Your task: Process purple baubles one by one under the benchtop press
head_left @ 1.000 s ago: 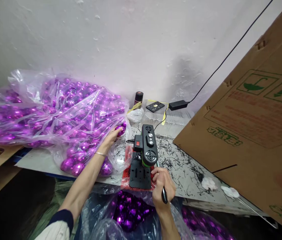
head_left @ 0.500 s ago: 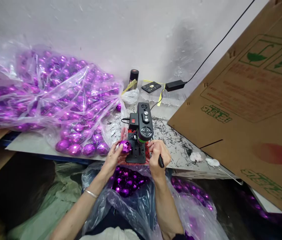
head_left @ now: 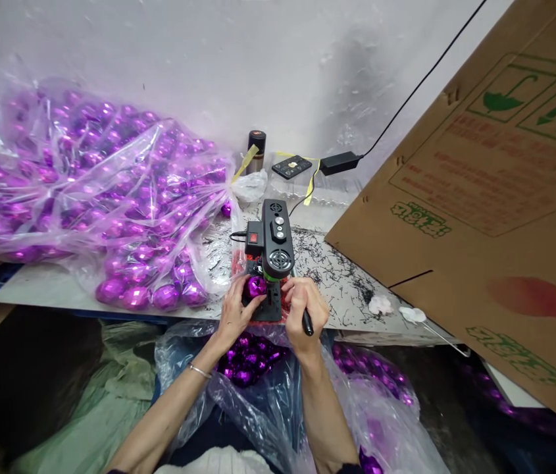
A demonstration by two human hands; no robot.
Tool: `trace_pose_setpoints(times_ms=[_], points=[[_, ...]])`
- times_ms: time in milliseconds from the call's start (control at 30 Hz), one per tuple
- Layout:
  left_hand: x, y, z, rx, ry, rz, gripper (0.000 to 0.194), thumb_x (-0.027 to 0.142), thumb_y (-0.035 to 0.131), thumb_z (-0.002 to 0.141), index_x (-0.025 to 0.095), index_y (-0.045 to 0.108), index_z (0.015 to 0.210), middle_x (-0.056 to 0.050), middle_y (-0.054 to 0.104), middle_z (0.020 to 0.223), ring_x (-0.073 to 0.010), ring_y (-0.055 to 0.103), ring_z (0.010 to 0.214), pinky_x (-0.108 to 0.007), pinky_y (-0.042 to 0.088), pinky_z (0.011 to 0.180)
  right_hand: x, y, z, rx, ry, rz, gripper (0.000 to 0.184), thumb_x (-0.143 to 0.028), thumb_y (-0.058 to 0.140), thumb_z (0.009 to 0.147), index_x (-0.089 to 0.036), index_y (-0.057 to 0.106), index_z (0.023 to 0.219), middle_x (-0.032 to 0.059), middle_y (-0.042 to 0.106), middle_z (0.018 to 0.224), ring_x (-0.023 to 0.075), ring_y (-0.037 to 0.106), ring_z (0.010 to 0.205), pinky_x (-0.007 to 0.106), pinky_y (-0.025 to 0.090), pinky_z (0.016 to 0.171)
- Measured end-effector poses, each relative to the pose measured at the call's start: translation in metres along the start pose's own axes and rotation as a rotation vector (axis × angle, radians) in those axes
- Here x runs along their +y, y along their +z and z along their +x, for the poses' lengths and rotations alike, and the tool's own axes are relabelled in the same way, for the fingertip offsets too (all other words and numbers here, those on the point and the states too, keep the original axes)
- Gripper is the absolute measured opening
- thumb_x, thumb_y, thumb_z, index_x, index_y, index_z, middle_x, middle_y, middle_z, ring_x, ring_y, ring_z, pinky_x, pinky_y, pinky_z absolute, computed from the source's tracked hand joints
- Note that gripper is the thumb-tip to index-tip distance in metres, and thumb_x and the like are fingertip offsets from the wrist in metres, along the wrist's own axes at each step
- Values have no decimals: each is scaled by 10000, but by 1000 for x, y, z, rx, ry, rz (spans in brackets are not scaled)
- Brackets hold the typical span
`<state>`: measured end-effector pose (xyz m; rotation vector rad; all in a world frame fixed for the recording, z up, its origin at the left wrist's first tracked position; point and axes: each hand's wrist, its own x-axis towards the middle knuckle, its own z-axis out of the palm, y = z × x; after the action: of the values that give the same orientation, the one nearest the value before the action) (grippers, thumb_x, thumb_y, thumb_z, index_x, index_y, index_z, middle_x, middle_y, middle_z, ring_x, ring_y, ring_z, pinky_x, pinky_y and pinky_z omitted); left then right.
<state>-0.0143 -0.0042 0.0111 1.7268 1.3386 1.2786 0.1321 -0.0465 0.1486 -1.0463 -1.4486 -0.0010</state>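
Observation:
My left hand (head_left: 237,306) has its fingers closed around a shiny purple faceted ball ornament (head_left: 256,286). It keeps the ball at the left edge of a small black device (head_left: 278,238), under the front end of the device's head and above its flat slotted base. My right hand (head_left: 306,308) is a fist around a tool with a black handle (head_left: 308,323). The handle's rounded end pokes out below the fist; the working end is mostly hidden near the device's right side.
Clear bags of purple balls (head_left: 134,217) cover the left of the table (head_left: 327,276); an open bag (head_left: 248,362) of balls lies below its edge. A large carton (head_left: 480,217) leans in from the right. Behind the device are a dark can (head_left: 256,148) and a power adapter (head_left: 340,162).
My left hand has brought the ball right and slightly up, closer under the device's head. My right hand keeps its grip on the black-handled tool. The whole view has shifted slightly.

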Motion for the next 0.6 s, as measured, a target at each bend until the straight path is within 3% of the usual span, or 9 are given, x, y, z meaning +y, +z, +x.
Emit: trace_pose_setpoints(times_ms=[333, 600], points=[[-6, 0, 1, -73, 43, -28, 552, 477, 794, 985, 222, 646, 1452, -159, 749, 1422, -350, 719, 1351, -548, 559, 1188, -3, -2, -1, -6, 15, -16, 334, -156, 426, 1094, -252, 576, 811, -2, 681, 768, 146, 659, 689, 297, 509, 638], [-9, 14, 0, -109, 84, 29, 588, 496, 821, 963, 223, 645, 1453, -155, 745, 1393, -357, 721, 1337, -549, 582, 1153, -1, -2, -3, -11, 32, -30, 340, -192, 424, 1099, -253, 584, 805, 4, 684, 766, 158, 660, 688, 314, 515, 642]])
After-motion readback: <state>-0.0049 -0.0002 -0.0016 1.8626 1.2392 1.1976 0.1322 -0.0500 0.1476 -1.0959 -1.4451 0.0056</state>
